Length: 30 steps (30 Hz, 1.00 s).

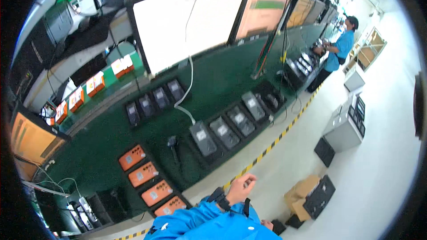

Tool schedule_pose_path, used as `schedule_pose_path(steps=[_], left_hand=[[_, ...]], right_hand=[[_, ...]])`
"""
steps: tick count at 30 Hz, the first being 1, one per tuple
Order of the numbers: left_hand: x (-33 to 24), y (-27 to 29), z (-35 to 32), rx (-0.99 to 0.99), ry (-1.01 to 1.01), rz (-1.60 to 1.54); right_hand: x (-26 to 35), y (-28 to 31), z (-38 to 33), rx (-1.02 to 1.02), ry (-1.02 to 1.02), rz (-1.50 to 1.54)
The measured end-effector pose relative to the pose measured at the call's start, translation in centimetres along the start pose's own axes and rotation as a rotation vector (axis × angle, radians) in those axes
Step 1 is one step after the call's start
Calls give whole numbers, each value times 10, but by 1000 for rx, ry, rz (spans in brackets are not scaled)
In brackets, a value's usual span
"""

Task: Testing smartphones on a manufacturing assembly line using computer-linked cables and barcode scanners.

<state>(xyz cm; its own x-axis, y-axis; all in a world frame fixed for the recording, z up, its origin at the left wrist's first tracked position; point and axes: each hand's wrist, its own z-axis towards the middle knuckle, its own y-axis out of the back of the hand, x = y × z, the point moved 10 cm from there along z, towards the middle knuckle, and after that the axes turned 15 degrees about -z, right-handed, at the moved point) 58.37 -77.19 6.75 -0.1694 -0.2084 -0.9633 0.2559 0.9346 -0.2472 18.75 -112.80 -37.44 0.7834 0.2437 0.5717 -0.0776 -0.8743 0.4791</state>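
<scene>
The person's left hand (242, 186) hangs over the pale floor (382, 169) just off the front edge of the green counter (222, 78), where a yellow-and-black striped line (275, 140) runs. Its fingers (250, 178) are loosely curled and hold nothing. A dark strap sits on the wrist, and a blue sleeve (209, 222) covers the forearm. Only a small part of the right hand (267, 225) shows below the sleeve, so I cannot tell how its fingers stand.

Nearest to the left hand, up and to its left on the counter, lies a row of grey devices (224, 132) in dark trays, well apart from the fingers. Four orange devices (149, 180) lie in a row further left. Beside the hand on the floor sits a cardboard box (300, 195). Another person in blue (340, 49) stands far along the counter.
</scene>
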Motion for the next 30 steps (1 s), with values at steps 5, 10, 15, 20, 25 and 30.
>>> schedule_pose_path(steps=[5, 10, 15, 20, 25, 30], left_hand=[[16, 56, 76, -254, -75, -4], [-20, 137, 107, -725, -292, 394], [3, 184, 112, -1027, -214, 440], [40, 155, 132, -922, 31, 617], [32, 137, 140, -1022, 148, 572], [26, 127, 161, -1041, 193, 668]], right_hand=[[246, 4, 92, 33, 30, 67], [562, 16, 106, -90, 398, 164], [792, 1, 140, -128, 986, -35], [913, -45, 161, -398, 1295, -469], [921, -131, 199, -331, 1272, -987], [940, -110, 173, -350, 1364, -825]])
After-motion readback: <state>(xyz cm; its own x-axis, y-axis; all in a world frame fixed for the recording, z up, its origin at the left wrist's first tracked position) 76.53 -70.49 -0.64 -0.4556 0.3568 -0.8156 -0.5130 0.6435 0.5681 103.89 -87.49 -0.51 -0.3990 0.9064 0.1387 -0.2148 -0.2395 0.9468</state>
